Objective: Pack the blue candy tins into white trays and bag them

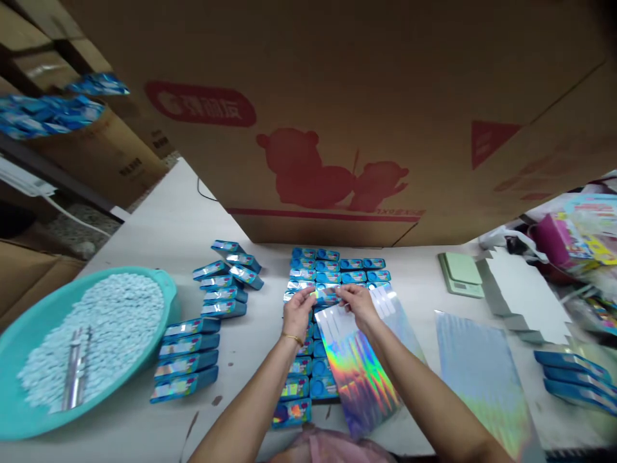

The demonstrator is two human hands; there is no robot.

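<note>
Both my hands meet over rows of small blue boxes (337,270) laid flat on the white table (168,225). My left hand (297,310), with a thin bracelet on the wrist, pinches one small blue box (324,296) together with my right hand (357,302). Under my right forearm lies a shiny holographic sheet (359,366) that partly covers a column of blue boxes (303,379).
A teal basin (164,283) of small pale blue pieces, with a metal scoop (76,366) in it, sits at the left. Stacked blue boxes (193,347) lie beside it. A big cardboard carton (337,116) stands behind. At the right lie a second holographic sheet (482,373), a green scale (460,273) and more boxes (573,379).
</note>
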